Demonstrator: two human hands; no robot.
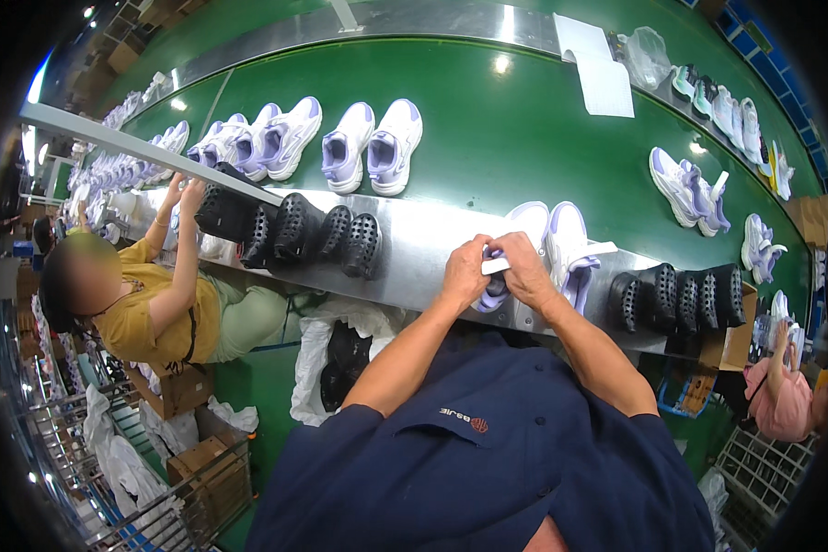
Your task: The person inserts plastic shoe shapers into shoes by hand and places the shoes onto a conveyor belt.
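Left hand [467, 269] and right hand [524, 269] are both curled nearly closed, fingertips gathered on a white strip [495, 266] at the opening of a white-and-lavender shoe [528, 219], toe towards 12 o'clock on the desk's [488, 110] near edge (the hands hide its middle, so each finger's exact hold cannot be told). Taking that shoe as the clock's centre, a matching shoe [567, 237] stands just beside it at 3 o'clock, its own strip jutting out to the right. Black forms [678, 296], dotted with round holes, crowd the edge past it between 3 and 4 o'clock; similar black pieces [294, 228] stand at 9. A straight pale bar [147, 147] slants in from 10 o'clock, ending by those pieces and crossing in front of some shoes. At 10 stands another pair [373, 147], smooth-toed and thick-soled; two more shoes [688, 190] lie at 2. Creased white paper [598, 78] and a crumpled clear bag [647, 57] sit at 1 o'clock, beyond glossy green surface edged in dull steel.
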